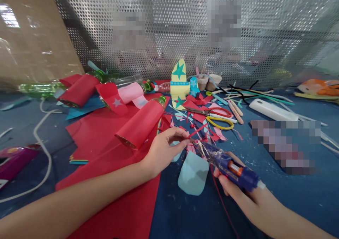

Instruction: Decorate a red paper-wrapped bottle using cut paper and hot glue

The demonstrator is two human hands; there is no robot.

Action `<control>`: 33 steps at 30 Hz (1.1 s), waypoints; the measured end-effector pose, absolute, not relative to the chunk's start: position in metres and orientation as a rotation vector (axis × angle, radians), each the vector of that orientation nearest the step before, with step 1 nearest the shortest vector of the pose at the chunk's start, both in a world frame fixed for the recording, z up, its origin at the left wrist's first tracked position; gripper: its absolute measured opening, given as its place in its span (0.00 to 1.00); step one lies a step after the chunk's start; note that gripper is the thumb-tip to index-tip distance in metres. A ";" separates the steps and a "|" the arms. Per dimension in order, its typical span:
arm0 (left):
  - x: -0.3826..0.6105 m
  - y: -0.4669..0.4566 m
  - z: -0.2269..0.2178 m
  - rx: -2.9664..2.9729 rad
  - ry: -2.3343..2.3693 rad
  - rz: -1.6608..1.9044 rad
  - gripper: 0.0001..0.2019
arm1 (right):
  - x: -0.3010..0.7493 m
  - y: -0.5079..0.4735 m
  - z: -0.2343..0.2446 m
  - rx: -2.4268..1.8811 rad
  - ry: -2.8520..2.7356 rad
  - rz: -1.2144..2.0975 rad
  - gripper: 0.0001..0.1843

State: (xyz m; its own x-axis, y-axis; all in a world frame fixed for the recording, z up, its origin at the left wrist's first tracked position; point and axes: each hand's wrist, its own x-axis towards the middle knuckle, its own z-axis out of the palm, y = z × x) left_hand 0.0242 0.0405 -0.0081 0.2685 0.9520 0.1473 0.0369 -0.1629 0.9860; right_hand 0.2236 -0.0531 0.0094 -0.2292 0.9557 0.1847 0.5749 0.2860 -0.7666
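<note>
My right hand (pixel 239 191) grips a blue hot glue gun (pixel 227 165), its nozzle pointing up-left toward my other hand. My left hand (pixel 165 148) pinches a thin red paper strip (pixel 197 130) right at the gun's tip. Just below the two hands a light blue paper piece (pixel 193 174) lies on the blue table (pixel 304 200). A red paper-wrapped bottle (pixel 141 124) lies tilted just left of my left hand, over a large red paper sheet (pixel 106 182).
Scissors with red and yellow handles (pixel 215 117) lie behind the hands among red scraps. A yellow paper fin with teal stars (pixel 179 83), more wrapped bottles (pixel 79 90), paper cups (pixel 208 82), a white cord (pixel 43 140) and a white case (pixel 272 110) crowd the table. Perforated metal screen (pixel 185 27) at the back.
</note>
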 end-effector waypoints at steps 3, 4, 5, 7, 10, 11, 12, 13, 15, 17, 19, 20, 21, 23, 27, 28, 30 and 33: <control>0.024 0.040 -0.008 1.490 0.974 1.086 0.03 | 0.224 -0.053 0.010 -1.362 -1.928 0.747 0.08; 0.024 0.040 -0.008 1.492 0.975 1.084 0.03 | 0.224 -0.053 0.010 -1.361 -1.935 0.749 0.08; 0.024 0.040 -0.007 1.493 0.975 1.083 0.03 | 0.224 -0.053 0.010 -1.357 -1.939 0.751 0.08; 0.024 0.040 -0.007 1.495 0.970 1.082 0.03 | 0.224 -0.054 0.010 -1.356 -1.943 0.760 0.07; 0.024 0.040 -0.008 1.497 0.961 1.077 0.03 | 0.224 -0.054 0.011 -1.355 -1.948 0.752 0.07; 0.024 0.040 -0.008 1.495 0.960 1.074 0.03 | 0.224 -0.054 0.011 -1.355 -1.949 0.748 0.07; 0.024 0.040 -0.008 1.493 0.960 1.072 0.03 | 0.224 -0.054 0.011 -1.357 -1.947 0.738 0.07; 0.024 0.040 -0.008 1.491 0.962 1.071 0.03 | 0.224 -0.054 0.010 -1.358 -1.944 0.727 0.07; 0.024 0.040 -0.009 1.492 0.966 1.073 0.03 | 0.224 -0.054 0.010 -1.377 -1.927 0.705 0.07; 0.024 0.040 -0.009 1.498 0.969 1.077 0.02 | 0.224 -0.055 0.008 -1.393 -1.911 0.683 0.06; 0.024 0.040 -0.010 1.505 0.966 1.080 0.02 | 0.224 -0.055 0.006 -1.397 -1.907 0.660 0.06; 0.024 0.040 -0.010 1.510 0.963 1.080 0.03 | 0.224 -0.056 0.005 -1.400 -1.912 0.646 0.06; 0.024 0.040 -0.010 1.513 0.960 1.080 0.03 | 0.225 -0.056 0.003 -1.404 -1.920 0.630 0.06; 0.023 0.040 -0.010 1.517 0.955 1.079 0.03 | 0.226 -0.056 0.002 -1.413 -1.926 0.598 0.07; 0.023 0.039 -0.010 1.517 0.955 1.073 0.03 | 0.226 -0.057 0.003 -1.386 -1.944 0.644 0.05; 0.023 0.039 -0.009 1.516 0.956 1.072 0.03 | 0.226 -0.056 0.003 -1.375 -1.952 0.667 0.04; 0.024 0.039 -0.009 1.512 0.961 1.076 0.03 | 0.226 -0.056 0.002 -1.359 -1.966 0.677 0.04; 0.024 0.039 -0.009 1.507 0.970 1.076 0.02 | 0.229 -0.057 -0.004 -1.407 -1.972 0.593 0.06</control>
